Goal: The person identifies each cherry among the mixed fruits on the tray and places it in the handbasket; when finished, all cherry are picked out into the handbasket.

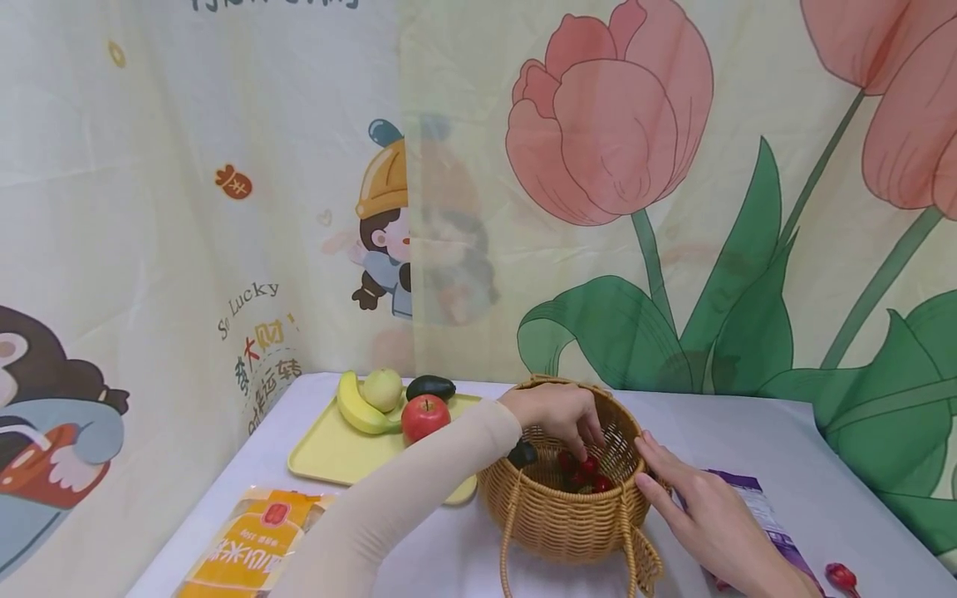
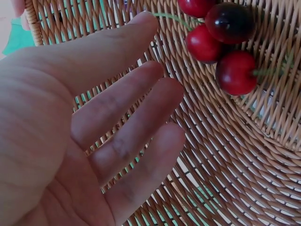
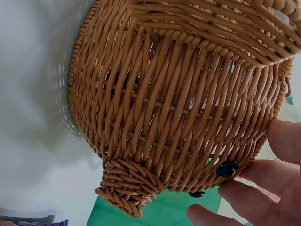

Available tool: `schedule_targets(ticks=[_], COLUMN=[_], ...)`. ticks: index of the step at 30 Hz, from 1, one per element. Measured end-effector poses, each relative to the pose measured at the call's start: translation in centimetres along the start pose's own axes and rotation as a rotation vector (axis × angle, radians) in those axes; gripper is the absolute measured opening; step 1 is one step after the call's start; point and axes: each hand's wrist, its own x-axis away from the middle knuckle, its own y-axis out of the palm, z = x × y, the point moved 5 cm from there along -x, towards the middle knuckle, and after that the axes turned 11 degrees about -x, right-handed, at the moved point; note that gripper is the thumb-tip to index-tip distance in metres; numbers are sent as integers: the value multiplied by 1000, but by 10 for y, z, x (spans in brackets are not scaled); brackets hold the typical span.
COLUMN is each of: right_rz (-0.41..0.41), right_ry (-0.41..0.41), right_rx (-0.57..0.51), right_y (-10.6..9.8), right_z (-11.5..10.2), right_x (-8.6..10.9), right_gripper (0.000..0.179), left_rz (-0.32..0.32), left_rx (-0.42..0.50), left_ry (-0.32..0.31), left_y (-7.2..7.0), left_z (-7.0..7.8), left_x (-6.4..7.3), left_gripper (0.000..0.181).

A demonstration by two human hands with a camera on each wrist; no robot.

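Note:
A round brown wicker basket (image 1: 561, 523) stands on the table. My left hand (image 1: 564, 415) reaches down into it. Inside lie several dark red cherries (image 2: 237, 73) with green stems. In the left wrist view, one stem (image 2: 174, 18) runs from the tip of my left thumb (image 2: 141, 33) to the cherries; the index finger is hidden behind the thumb, and the other fingers lie loosely bent. My right hand (image 1: 710, 515) rests its fairly straight fingers on the basket's right rim. From outside, the right wrist view shows the woven wall (image 3: 188, 117) with fingertips (image 3: 235, 193) beside it.
A yellow tray (image 1: 329, 457) at the left holds a banana (image 1: 362, 411), a pale green fruit (image 1: 383, 389), a dark green avocado (image 1: 431, 387) and a red apple (image 1: 426, 418). Nearer lies an orange snack bag (image 1: 250, 540). Right of the basket are a purple packet (image 1: 770, 515) and a small red item (image 1: 841, 575).

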Motion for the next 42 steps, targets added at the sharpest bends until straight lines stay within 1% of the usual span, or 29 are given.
schedule_targets(ticks=[7, 12, 25, 30, 37, 40, 42], right_rz=[1, -4, -5, -13, -13, -21, -26], right_ry=[-2, 7, 9, 20, 32, 39, 41], right_rx=[2, 6, 6, 7, -2, -5, -4], right_y=[0, 1, 1, 0, 0, 1, 1], right_z=[-1, 0, 0, 0, 1, 1, 1], right_x=[1, 1, 1, 0, 0, 0, 0], right_gripper=[58, 59, 59, 59, 59, 60, 60], left_rz=[-3, -6, -6, -3, 11, 8, 15], left_rx=[11, -1, 6, -6, -36, -30, -25], left_ry=[-5, -4, -24, -14, 12, 22, 17], left_y=[0, 0, 0, -1, -8, -15, -22], left_z=[0, 0, 1, 3, 5, 5, 3], left_x=[2, 1, 1, 0, -2, 1, 4], left_gripper=[35, 35, 33, 30, 31, 32, 33])
